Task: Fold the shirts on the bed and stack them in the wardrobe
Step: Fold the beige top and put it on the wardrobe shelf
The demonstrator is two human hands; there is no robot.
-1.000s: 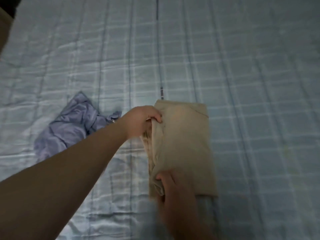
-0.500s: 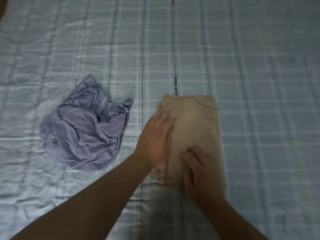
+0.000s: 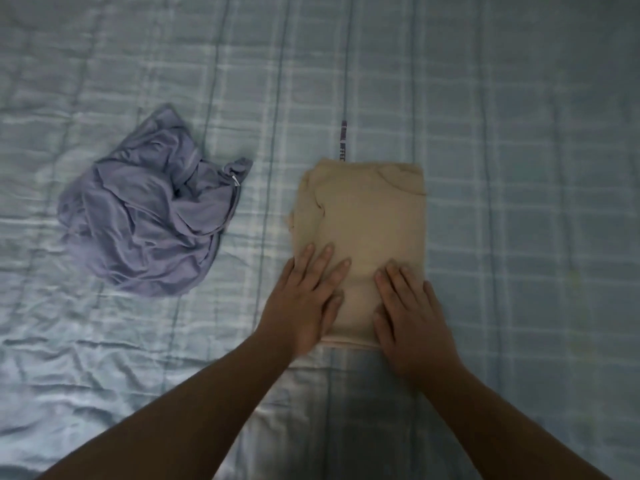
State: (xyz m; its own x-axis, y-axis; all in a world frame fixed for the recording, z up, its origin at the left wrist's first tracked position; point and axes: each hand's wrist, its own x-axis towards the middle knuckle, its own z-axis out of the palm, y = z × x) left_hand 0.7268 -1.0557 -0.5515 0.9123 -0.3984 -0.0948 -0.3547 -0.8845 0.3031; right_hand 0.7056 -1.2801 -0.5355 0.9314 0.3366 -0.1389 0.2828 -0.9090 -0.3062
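Observation:
A beige shirt (image 3: pixel 367 220) lies folded into a narrow rectangle on the bed (image 3: pixel 519 168), just right of centre. My left hand (image 3: pixel 304 299) rests flat on its near left corner, fingers spread. On the near right corner my right hand (image 3: pixel 412 313) presses flat as well. Neither hand grips the cloth. A crumpled lavender shirt (image 3: pixel 149 209) sits in a heap to the left, a hand's width from the beige one.
The bed is covered by a light blue plaid quilt with a dark seam and a small label (image 3: pixel 343 142) just beyond the beige shirt. The quilt is wrinkled at the near left. No wardrobe is in view.
My left hand let go of the shirt's left edge and slid down to the near corner. My right hand moved to lie flat beside it. The view shifted right, and the beige shirt now lies flatter.

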